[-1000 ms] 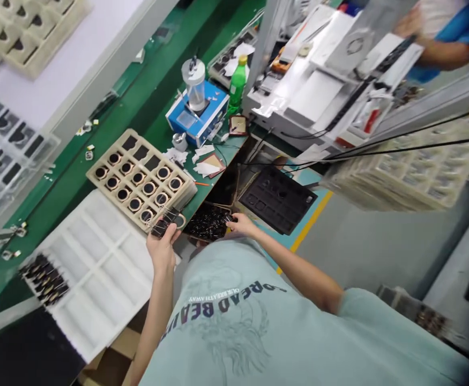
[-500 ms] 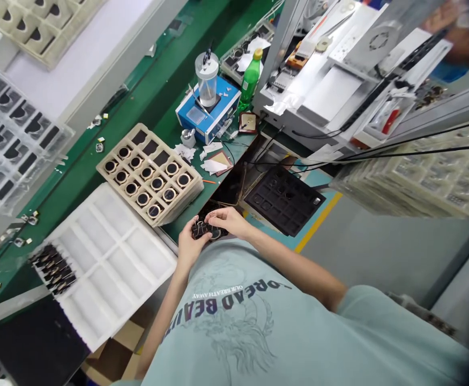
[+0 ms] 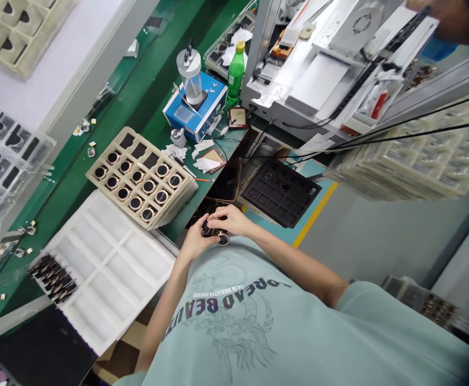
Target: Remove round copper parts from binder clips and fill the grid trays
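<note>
My left hand (image 3: 196, 241) is closed round a round watch case (image 3: 223, 239) with a dark face and a gold-coloured rim, its thumb against the near side. Black clip-like parts (image 3: 209, 230) with thin wire handles sit against the case, partly covered by my fingers. From the other side, my right hand (image 3: 232, 221) pinches at these black parts with bent fingers. Just beyond both hands lies a dark pile of small shiny pieces (image 3: 206, 210), too small to make out. A beige tray (image 3: 159, 206) holding several similar watch cases stands ahead on the left.
A white foam tray (image 3: 105, 262) bears a row of black clip-like pieces (image 3: 55, 279) at its left end. Behind stand a blue box (image 3: 206, 102) and a green bottle (image 3: 236, 72). A black tray (image 3: 280, 192) is at right, with cables (image 3: 363, 142) crossing beyond it.
The round watch case shows more plainly between my hands, which have moved slightly to the right. My right fingers still work at the black parts. The background has shifted left and up.
</note>
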A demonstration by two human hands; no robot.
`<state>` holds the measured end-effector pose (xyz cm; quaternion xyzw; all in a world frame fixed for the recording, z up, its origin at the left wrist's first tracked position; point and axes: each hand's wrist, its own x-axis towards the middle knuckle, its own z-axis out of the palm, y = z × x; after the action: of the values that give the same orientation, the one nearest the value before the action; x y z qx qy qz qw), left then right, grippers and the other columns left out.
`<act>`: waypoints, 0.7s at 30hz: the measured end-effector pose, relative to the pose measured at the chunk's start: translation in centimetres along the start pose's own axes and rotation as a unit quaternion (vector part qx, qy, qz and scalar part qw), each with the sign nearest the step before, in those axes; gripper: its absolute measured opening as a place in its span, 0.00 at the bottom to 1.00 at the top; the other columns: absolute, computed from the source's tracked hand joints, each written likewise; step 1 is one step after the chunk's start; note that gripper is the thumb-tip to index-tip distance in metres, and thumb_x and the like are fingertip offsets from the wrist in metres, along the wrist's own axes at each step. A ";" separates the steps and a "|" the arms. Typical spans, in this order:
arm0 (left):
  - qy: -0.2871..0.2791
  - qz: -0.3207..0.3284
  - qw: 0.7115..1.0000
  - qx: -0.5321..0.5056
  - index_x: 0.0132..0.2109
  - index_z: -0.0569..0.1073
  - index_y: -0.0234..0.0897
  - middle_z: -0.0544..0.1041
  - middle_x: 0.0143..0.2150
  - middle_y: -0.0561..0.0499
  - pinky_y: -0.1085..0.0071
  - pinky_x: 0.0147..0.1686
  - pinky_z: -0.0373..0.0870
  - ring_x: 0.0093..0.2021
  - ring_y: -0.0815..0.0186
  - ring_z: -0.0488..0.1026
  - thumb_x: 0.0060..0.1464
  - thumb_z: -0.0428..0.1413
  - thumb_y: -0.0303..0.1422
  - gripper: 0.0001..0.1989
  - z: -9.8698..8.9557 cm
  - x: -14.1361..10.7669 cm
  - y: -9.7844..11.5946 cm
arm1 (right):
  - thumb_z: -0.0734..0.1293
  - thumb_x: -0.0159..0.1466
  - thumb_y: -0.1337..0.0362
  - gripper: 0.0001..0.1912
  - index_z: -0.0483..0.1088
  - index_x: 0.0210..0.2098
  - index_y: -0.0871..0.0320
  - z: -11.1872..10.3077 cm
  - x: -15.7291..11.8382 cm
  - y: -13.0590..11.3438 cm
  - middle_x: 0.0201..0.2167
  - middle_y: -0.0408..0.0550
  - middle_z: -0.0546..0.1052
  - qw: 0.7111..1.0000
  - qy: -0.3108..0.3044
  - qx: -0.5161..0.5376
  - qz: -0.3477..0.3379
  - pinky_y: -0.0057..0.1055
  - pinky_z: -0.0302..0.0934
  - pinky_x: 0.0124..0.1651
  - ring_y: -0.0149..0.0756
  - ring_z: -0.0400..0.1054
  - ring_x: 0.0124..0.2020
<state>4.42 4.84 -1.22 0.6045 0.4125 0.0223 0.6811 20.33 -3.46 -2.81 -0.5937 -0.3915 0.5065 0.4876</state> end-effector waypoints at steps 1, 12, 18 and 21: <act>-0.014 -0.005 1.000 0.003 0.61 0.73 0.35 0.78 0.55 0.43 0.60 0.53 0.70 0.50 0.54 0.76 0.34 0.70 0.26 0.41 0.0 0.0 0.0 | 0.72 0.59 0.51 0.16 0.81 0.32 0.59 -0.3 -0.1 0.0 0.27 0.46 0.76 1.000 0.021 -0.006 -0.007 0.29 0.59 0.33 0.33 0.66 0.29; 0.193 -0.137 0.953 -0.191 0.55 0.74 0.34 0.79 0.38 0.48 0.71 0.36 0.77 0.34 0.68 0.77 0.39 0.71 0.26 0.33 -3.4 -2.3 -4.0 | 0.75 0.56 0.53 0.28 0.75 0.52 0.61 -0.3 4.2 8.5 0.48 0.55 0.78 0.983 0.048 -0.065 0.164 0.38 0.67 0.50 0.43 0.73 0.46; 0.231 -0.126 0.938 -0.224 0.48 0.76 0.33 0.77 0.38 0.49 0.72 0.35 0.78 0.33 0.70 0.77 0.42 0.70 0.25 0.24 -2.1 0.8 -3.8 | 0.74 0.59 0.57 0.35 0.66 0.63 0.60 -0.8 4.4 8.2 0.60 0.61 0.71 0.995 -0.011 -0.079 0.064 0.38 0.68 0.52 0.41 0.74 0.47; 0.188 -0.099 0.949 -0.232 0.47 0.76 0.32 0.77 0.38 0.50 0.70 0.37 0.78 0.33 0.70 0.77 0.41 0.70 0.24 0.23 -0.6 4.3 -2.1 | 0.76 0.55 0.59 0.33 0.71 0.58 0.58 -2.1 4.0 5.5 0.54 0.56 0.75 0.987 -0.059 -0.135 -0.064 0.34 0.66 0.48 0.40 0.73 0.44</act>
<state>5.91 7.01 -5.26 0.3704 0.5748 0.1631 0.7112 22.97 -1.24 -9.06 -0.5967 -0.5215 0.4507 0.4109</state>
